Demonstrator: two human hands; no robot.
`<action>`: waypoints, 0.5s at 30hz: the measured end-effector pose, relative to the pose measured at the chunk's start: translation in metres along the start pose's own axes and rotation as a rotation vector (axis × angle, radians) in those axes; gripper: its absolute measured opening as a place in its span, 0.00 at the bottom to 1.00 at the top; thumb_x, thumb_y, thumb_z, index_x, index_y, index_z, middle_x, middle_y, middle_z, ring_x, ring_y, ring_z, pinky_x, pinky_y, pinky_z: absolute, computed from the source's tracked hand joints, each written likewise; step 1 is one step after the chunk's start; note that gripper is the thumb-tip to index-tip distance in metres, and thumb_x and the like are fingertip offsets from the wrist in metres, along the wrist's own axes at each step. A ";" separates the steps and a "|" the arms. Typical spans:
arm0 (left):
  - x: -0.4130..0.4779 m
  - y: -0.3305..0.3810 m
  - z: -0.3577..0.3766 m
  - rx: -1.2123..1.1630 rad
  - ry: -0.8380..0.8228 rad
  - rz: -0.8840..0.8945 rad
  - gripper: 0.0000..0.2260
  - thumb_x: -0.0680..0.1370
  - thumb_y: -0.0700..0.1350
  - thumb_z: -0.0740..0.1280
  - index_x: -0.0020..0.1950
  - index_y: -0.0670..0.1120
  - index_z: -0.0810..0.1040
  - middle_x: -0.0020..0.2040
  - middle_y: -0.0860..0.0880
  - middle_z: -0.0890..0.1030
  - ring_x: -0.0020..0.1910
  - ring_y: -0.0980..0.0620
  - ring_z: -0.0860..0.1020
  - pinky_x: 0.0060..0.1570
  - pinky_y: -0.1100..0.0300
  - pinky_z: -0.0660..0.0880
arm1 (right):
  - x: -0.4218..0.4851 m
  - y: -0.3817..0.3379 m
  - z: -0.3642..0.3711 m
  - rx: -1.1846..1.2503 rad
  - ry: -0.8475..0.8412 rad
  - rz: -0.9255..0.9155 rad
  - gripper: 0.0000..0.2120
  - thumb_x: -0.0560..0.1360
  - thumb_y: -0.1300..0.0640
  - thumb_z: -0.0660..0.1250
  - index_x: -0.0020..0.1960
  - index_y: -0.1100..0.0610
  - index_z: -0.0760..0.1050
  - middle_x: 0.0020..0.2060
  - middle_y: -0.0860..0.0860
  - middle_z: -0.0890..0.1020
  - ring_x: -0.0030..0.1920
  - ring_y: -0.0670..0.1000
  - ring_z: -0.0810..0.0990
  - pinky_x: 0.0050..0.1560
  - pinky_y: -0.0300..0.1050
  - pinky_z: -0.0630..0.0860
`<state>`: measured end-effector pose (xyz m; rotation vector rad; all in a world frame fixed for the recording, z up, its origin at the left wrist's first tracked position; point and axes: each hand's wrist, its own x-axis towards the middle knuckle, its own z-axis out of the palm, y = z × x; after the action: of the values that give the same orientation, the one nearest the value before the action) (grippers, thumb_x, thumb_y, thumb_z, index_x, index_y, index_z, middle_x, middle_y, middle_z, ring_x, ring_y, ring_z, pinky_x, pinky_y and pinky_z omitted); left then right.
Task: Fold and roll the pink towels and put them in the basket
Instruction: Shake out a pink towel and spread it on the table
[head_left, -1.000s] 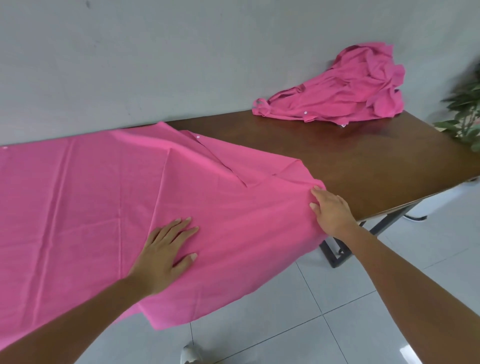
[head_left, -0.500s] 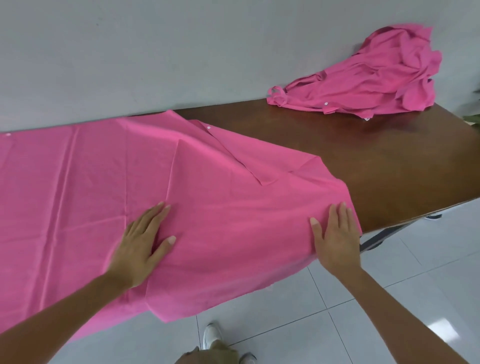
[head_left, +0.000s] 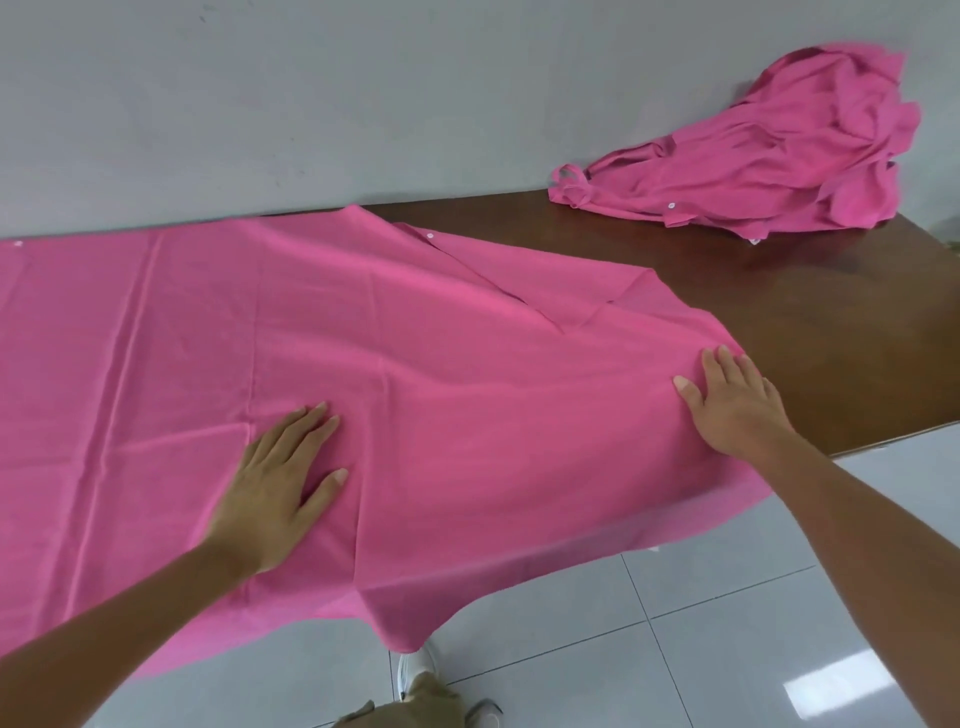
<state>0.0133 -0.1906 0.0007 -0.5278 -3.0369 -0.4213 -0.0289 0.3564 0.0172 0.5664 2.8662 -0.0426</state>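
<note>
A large pink towel (head_left: 426, 338) lies spread flat over the left part of the dark wooden table (head_left: 810, 312), its near edge hanging over the table's front. My left hand (head_left: 280, 483) presses flat on the towel's middle, fingers apart. My right hand (head_left: 737, 405) rests flat on the towel's right edge, fingers spread, gripping nothing. A second pink towel (head_left: 769, 161) lies crumpled in a heap at the table's far right, against the wall. No basket is in view.
A grey wall (head_left: 363, 93) runs right behind the table. White floor tiles (head_left: 727, 623) lie below the table's front edge, with my shoe (head_left: 415, 670) and trouser leg at the bottom. The table's right half is bare wood.
Both hands have slid outward over the spread towel, smoothing it: the left hand moved left, the right hand moved to the right edge. The camera view shifted left.
</note>
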 end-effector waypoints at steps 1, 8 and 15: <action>0.000 0.000 0.000 0.005 -0.001 0.001 0.31 0.81 0.64 0.51 0.81 0.51 0.61 0.81 0.54 0.59 0.80 0.51 0.57 0.77 0.50 0.51 | 0.000 -0.002 0.000 0.005 0.032 0.018 0.36 0.81 0.34 0.41 0.83 0.53 0.48 0.82 0.53 0.49 0.81 0.56 0.46 0.80 0.56 0.48; 0.001 -0.002 0.002 0.005 -0.009 0.001 0.32 0.81 0.65 0.50 0.81 0.50 0.61 0.81 0.53 0.60 0.80 0.50 0.57 0.77 0.48 0.52 | -0.053 -0.033 0.012 0.346 0.267 0.222 0.38 0.81 0.34 0.46 0.80 0.59 0.53 0.80 0.64 0.53 0.80 0.66 0.46 0.78 0.63 0.46; 0.001 0.001 -0.001 0.011 -0.019 -0.002 0.32 0.81 0.64 0.50 0.81 0.49 0.62 0.81 0.52 0.61 0.80 0.49 0.58 0.77 0.47 0.53 | -0.066 -0.006 0.034 0.348 0.222 0.278 0.43 0.80 0.31 0.47 0.81 0.63 0.51 0.80 0.65 0.51 0.80 0.63 0.47 0.79 0.60 0.46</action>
<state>0.0125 -0.1895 0.0023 -0.5310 -3.0564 -0.4023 0.0350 0.3236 -0.0012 1.0943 2.9772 -0.4679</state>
